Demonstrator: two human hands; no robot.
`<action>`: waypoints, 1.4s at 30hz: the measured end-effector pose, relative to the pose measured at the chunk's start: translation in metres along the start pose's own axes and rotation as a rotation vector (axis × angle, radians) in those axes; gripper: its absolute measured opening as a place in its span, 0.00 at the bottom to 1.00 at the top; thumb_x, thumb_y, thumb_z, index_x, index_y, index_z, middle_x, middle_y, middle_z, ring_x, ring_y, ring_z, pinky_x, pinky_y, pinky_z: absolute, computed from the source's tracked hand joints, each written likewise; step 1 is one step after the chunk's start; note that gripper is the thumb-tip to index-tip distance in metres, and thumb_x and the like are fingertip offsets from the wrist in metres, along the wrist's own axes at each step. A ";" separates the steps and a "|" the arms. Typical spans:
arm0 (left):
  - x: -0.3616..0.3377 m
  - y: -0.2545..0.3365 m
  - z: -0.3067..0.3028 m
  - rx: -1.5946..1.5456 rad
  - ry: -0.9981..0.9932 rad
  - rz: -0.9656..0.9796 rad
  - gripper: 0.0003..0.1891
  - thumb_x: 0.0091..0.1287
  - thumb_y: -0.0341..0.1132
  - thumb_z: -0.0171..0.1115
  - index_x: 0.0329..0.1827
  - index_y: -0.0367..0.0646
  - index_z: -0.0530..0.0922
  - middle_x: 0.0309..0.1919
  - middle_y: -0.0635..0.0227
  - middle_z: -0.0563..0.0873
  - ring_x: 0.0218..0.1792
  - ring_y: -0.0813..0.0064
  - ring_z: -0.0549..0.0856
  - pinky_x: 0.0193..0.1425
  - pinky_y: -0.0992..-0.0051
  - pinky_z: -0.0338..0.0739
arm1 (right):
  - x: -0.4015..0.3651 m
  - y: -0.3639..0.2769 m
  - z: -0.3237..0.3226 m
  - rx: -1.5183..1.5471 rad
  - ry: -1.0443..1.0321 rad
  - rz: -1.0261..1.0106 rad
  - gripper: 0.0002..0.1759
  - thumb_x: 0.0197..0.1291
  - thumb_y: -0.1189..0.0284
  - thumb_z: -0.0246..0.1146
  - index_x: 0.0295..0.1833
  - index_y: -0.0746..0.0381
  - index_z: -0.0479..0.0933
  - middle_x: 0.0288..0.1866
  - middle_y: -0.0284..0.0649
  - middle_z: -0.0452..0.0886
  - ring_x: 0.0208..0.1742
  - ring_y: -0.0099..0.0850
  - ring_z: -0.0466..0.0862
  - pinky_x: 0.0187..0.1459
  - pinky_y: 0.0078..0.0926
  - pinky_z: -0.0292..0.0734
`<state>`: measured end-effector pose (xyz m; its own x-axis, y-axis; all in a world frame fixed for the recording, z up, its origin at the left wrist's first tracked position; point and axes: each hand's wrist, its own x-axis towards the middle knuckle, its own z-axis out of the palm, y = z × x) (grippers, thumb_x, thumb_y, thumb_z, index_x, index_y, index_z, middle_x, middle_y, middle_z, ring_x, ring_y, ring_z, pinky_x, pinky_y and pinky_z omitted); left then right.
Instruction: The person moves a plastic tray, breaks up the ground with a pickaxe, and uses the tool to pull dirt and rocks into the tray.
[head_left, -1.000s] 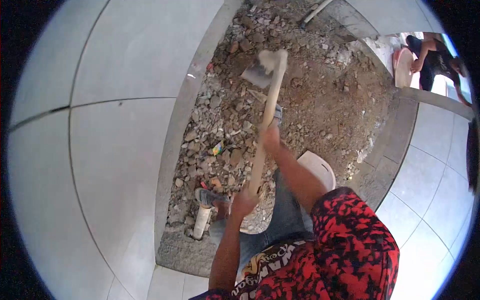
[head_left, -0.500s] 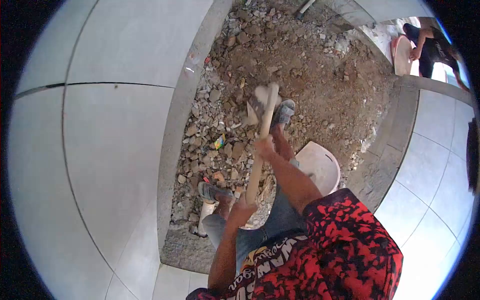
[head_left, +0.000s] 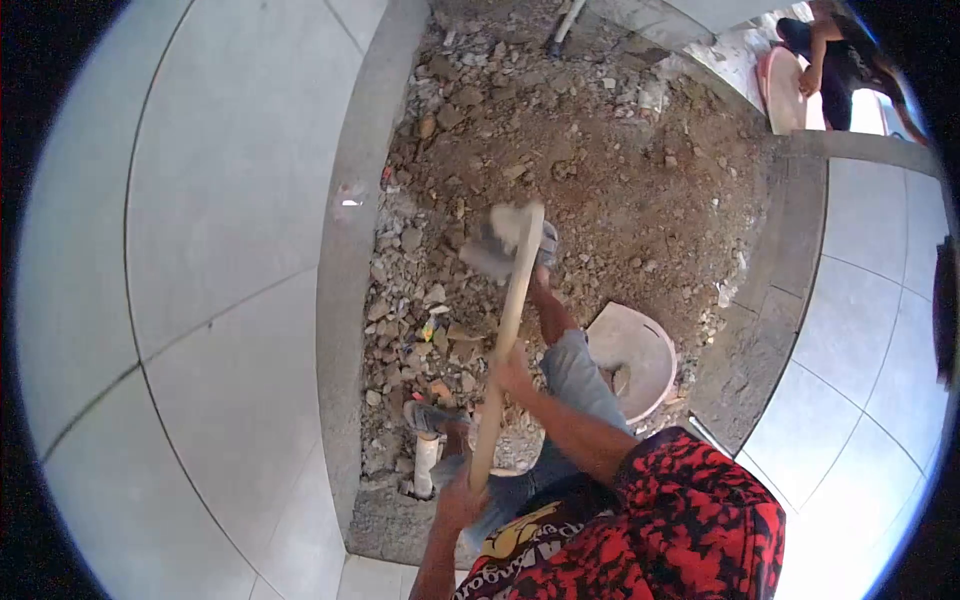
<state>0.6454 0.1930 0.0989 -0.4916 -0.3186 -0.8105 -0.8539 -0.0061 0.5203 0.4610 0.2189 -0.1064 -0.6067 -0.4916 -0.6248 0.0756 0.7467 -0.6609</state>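
My right hand is closed around the middle of a pale wooden handle. Lower down, near its end by my lap, my left hand grips the same handle. At the far end is a broad hoe-like blade, smeared by motion, just left of my right sandal. Below the blade lies loose rubble of stones and broken pieces. A pale pink basin rests right of my legs with a stone-like lump inside.
Brown soil stretches beyond the blade. Concrete edging and large tiles border the left side. A white pipe stub stands near my left foot. Another person holds a pink basin at the upper right.
Both hands and the handle are lower in the view, with more handle showing beyond my right hand. The blade has shifted down and left. The whole view has shifted too.
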 end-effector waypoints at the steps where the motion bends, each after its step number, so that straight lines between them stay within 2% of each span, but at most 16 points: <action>1: 0.036 0.013 0.005 -0.017 -0.003 -0.026 0.29 0.51 0.39 0.59 0.56 0.40 0.63 0.41 0.45 0.77 0.41 0.47 0.77 0.42 0.59 0.73 | 0.041 -0.014 -0.020 0.318 -0.045 0.027 0.21 0.52 0.72 0.57 0.47 0.66 0.56 0.33 0.47 0.70 0.33 0.39 0.75 0.30 0.38 0.71; 2: 0.078 0.030 0.008 -0.038 -0.003 -0.054 0.29 0.52 0.39 0.59 0.57 0.41 0.63 0.41 0.45 0.77 0.41 0.47 0.77 0.43 0.59 0.73 | 0.081 -0.026 -0.039 0.634 -0.081 0.068 0.21 0.52 0.71 0.57 0.47 0.66 0.57 0.30 0.48 0.71 0.30 0.43 0.76 0.30 0.41 0.71; 3: 0.115 0.051 0.009 -0.046 0.171 0.194 0.28 0.52 0.39 0.58 0.57 0.42 0.62 0.39 0.45 0.77 0.41 0.46 0.77 0.42 0.58 0.73 | 0.120 -0.043 -0.060 0.320 0.018 -0.115 0.17 0.54 0.70 0.57 0.45 0.64 0.60 0.29 0.43 0.71 0.28 0.37 0.75 0.27 0.36 0.71; 4: 0.157 0.074 0.008 -0.085 0.062 -0.031 0.27 0.53 0.38 0.57 0.57 0.43 0.62 0.37 0.45 0.78 0.40 0.45 0.77 0.41 0.56 0.72 | 0.159 -0.062 -0.081 -0.008 0.170 -0.257 0.14 0.56 0.69 0.57 0.44 0.62 0.64 0.28 0.38 0.72 0.26 0.31 0.73 0.24 0.32 0.71; 5: 0.192 0.100 0.002 -0.171 0.135 0.090 0.27 0.53 0.37 0.57 0.57 0.43 0.61 0.35 0.44 0.78 0.39 0.44 0.77 0.40 0.55 0.72 | 0.198 -0.099 -0.099 -0.016 0.196 0.014 0.14 0.55 0.69 0.58 0.43 0.63 0.64 0.28 0.40 0.72 0.27 0.31 0.74 0.25 0.32 0.72; 7: 0.262 0.140 -0.004 -0.288 0.128 0.105 0.27 0.54 0.38 0.56 0.57 0.43 0.61 0.36 0.46 0.78 0.38 0.47 0.78 0.40 0.56 0.73 | 0.298 -0.076 -0.125 0.045 0.173 -0.364 0.15 0.55 0.65 0.58 0.41 0.63 0.66 0.28 0.40 0.72 0.27 0.32 0.74 0.27 0.32 0.71; 10: 0.312 0.165 -0.005 -0.363 0.035 0.052 0.27 0.55 0.39 0.56 0.58 0.43 0.60 0.37 0.48 0.78 0.39 0.50 0.79 0.41 0.58 0.72 | 0.382 -0.073 -0.139 -0.647 -0.129 -0.201 0.14 0.57 0.63 0.54 0.38 0.64 0.65 0.32 0.41 0.71 0.33 0.33 0.74 0.32 0.39 0.71; 12: 0.313 0.162 0.010 -0.381 0.002 0.041 0.28 0.55 0.40 0.57 0.57 0.42 0.60 0.38 0.48 0.78 0.40 0.52 0.79 0.42 0.59 0.72 | 0.386 -0.028 -0.118 -0.160 -0.103 -0.185 0.14 0.54 0.63 0.56 0.37 0.64 0.69 0.30 0.40 0.72 0.29 0.33 0.74 0.30 0.38 0.70; 15: 0.251 0.111 0.060 -0.344 0.113 0.150 0.28 0.55 0.40 0.57 0.57 0.39 0.60 0.38 0.49 0.78 0.39 0.52 0.79 0.42 0.61 0.72 | 0.375 0.081 -0.071 0.600 -0.132 0.065 0.16 0.58 0.59 0.51 0.32 0.61 0.71 0.27 0.37 0.71 0.31 0.32 0.73 0.34 0.38 0.69; 18: 0.173 0.102 0.037 -0.269 0.042 -0.028 0.29 0.55 0.41 0.56 0.57 0.38 0.59 0.38 0.48 0.77 0.39 0.51 0.79 0.42 0.62 0.72 | 0.253 0.054 -0.045 -0.045 -0.106 0.116 0.14 0.58 0.61 0.52 0.34 0.62 0.70 0.27 0.38 0.70 0.31 0.33 0.73 0.36 0.38 0.69; 25: 0.052 0.022 0.057 0.016 0.016 -0.212 0.28 0.53 0.40 0.57 0.56 0.38 0.62 0.37 0.46 0.78 0.38 0.44 0.77 0.43 0.59 0.73 | 0.067 0.107 0.040 -0.118 -0.281 0.267 0.11 0.57 0.66 0.54 0.40 0.63 0.69 0.28 0.39 0.70 0.31 0.34 0.73 0.39 0.38 0.69; 30: -0.013 -0.026 0.031 0.131 -0.091 -0.156 0.29 0.52 0.40 0.57 0.57 0.40 0.63 0.39 0.47 0.78 0.41 0.46 0.78 0.44 0.59 0.73 | -0.016 0.166 0.097 -0.977 -0.654 -0.433 0.12 0.57 0.69 0.55 0.43 0.63 0.68 0.29 0.40 0.69 0.31 0.35 0.72 0.42 0.38 0.70; 33: -0.013 -0.014 0.020 0.170 -0.123 -0.227 0.28 0.52 0.40 0.57 0.57 0.41 0.63 0.39 0.47 0.78 0.41 0.50 0.78 0.44 0.60 0.73 | -0.032 0.060 0.034 -0.248 -0.155 -0.161 0.17 0.56 0.70 0.56 0.49 0.63 0.62 0.29 0.40 0.69 0.29 0.36 0.73 0.39 0.38 0.71; 35: 0.019 0.004 0.015 0.206 0.038 0.081 0.29 0.53 0.40 0.58 0.57 0.41 0.62 0.38 0.48 0.79 0.40 0.51 0.80 0.41 0.61 0.74 | 0.003 0.012 -0.009 -0.026 0.150 0.147 0.22 0.55 0.70 0.56 0.53 0.63 0.57 0.31 0.43 0.70 0.29 0.37 0.74 0.36 0.39 0.72; 37: 0.078 0.035 0.015 0.241 -0.129 -0.112 0.31 0.54 0.42 0.58 0.59 0.42 0.60 0.39 0.47 0.78 0.41 0.52 0.79 0.41 0.61 0.74 | 0.056 -0.017 -0.057 0.039 0.254 0.173 0.28 0.54 0.70 0.57 0.56 0.64 0.52 0.32 0.45 0.71 0.29 0.38 0.75 0.34 0.39 0.73; 42: 0.222 0.150 0.045 -0.028 -0.075 0.112 0.33 0.54 0.43 0.59 0.60 0.38 0.56 0.41 0.42 0.75 0.44 0.48 0.76 0.43 0.58 0.71 | 0.222 -0.025 -0.184 0.174 0.270 0.098 0.26 0.52 0.65 0.57 0.50 0.69 0.56 0.28 0.52 0.74 0.29 0.47 0.76 0.30 0.40 0.70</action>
<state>0.4005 0.1641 -0.0147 -0.5955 -0.2469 -0.7644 -0.7886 -0.0019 0.6149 0.1785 0.1734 -0.1520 -0.7759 -0.2675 -0.5713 0.2637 0.6851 -0.6790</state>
